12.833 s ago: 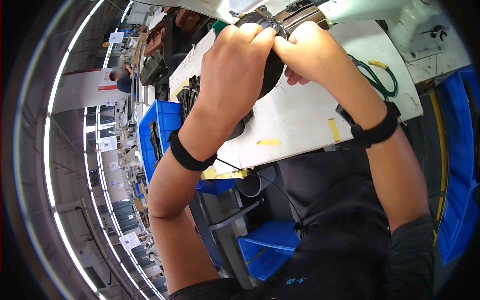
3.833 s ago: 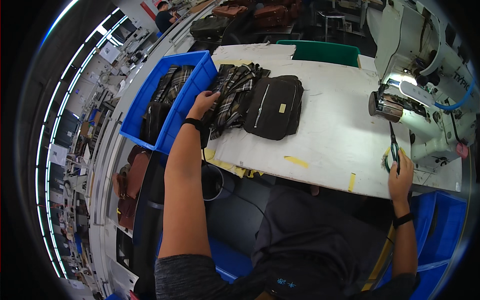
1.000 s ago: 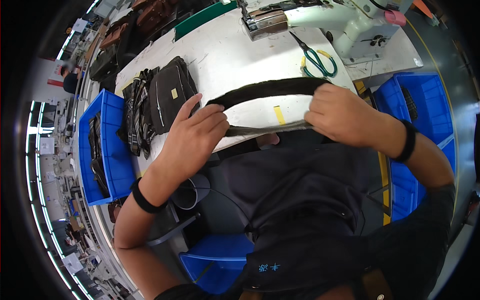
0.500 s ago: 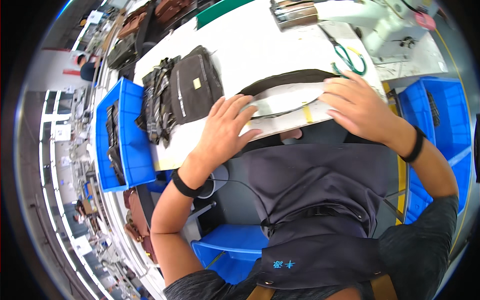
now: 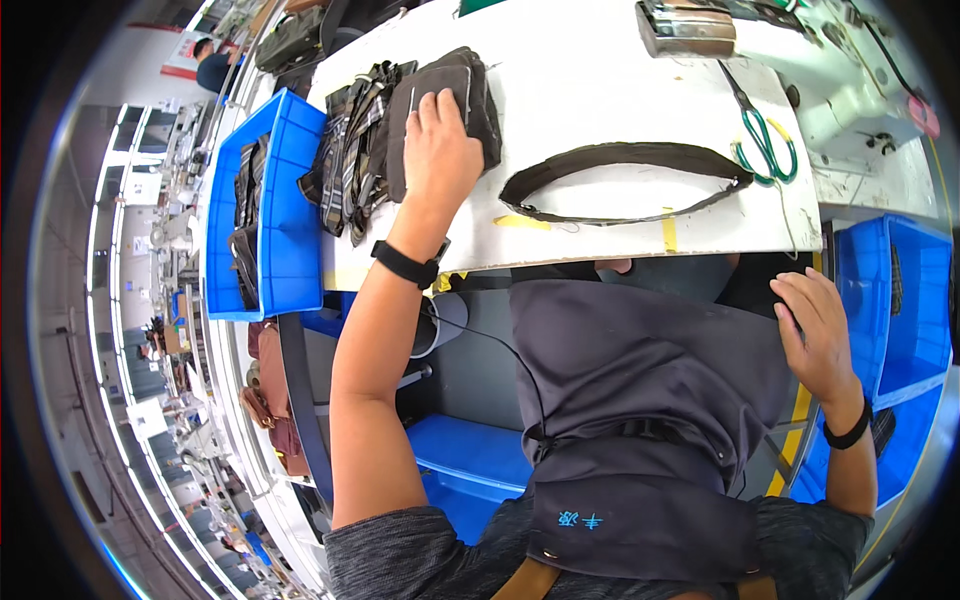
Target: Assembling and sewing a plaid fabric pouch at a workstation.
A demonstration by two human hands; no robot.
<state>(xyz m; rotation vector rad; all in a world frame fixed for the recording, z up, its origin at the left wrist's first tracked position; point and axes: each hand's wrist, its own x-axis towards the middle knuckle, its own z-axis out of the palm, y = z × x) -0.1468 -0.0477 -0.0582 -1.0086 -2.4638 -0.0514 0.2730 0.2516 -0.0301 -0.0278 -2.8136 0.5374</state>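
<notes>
My left hand (image 5: pixel 442 148) lies on a dark brown fabric bag piece (image 5: pixel 470 85) with a zip, its fingers stretched out over the surface. Beside that piece, on its left, is a bunch of plaid fabric strips (image 5: pixel 350 150). A dark zippered strip (image 5: pixel 620 155) forms a long closed loop on the white table, out of touch with both hands. My right hand (image 5: pixel 818 325) hangs in the air off the table's front right edge, fingers slightly apart and holding nothing.
Green-handled scissors (image 5: pixel 768 148) rest right of the loop, near a white sewing machine (image 5: pixel 850 90). A blue bin (image 5: pixel 290 210) with dark and plaid pieces stands at the left table edge; another blue bin (image 5: pixel 915 340) is at the right. A person (image 5: pixel 212 70) is far off.
Both hands have let go of the zippered loop, which stays on the table. My left hand has moved up onto the bag piece; my right hand has drawn back off the table edge.
</notes>
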